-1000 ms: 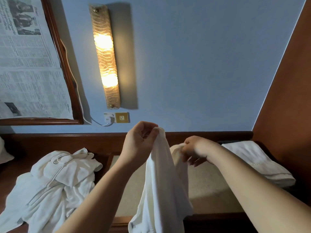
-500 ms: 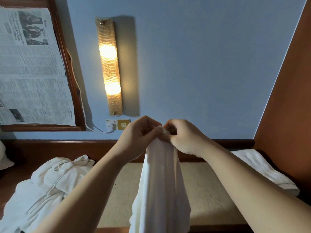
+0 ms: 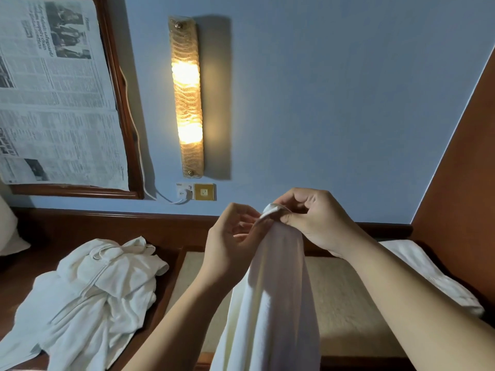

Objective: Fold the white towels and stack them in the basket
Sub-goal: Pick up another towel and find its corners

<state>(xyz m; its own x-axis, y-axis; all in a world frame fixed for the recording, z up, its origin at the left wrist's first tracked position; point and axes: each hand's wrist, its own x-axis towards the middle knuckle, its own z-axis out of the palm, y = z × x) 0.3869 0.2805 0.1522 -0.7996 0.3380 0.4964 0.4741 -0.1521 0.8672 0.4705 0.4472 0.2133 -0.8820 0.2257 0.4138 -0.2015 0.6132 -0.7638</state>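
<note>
Room: blue wall point(image 3: 334, 103) glowing under a lit wall lamp point(image 3: 186, 96), framed newspaper point(image 3: 53, 89) hanging at the far left.
Surface: beige pad point(image 3: 345, 303) lying inside a dark wooden frame.
Towel in play: white towel point(image 3: 270, 303) hanging down mid-air above the pad, bunched at its top.
Right hand point(image 3: 316, 220): thumb and fingers pinching the towel's top edge.
Left hand point(image 3: 233, 245): fingers curling against the towel just beneath; whether it is actually gripping, I cannot tell.
Left side: crumpled white pile point(image 3: 91, 298) sprawling on the wood.
Right side: folded white cloth point(image 3: 428, 277) resting by the edge.
</note>
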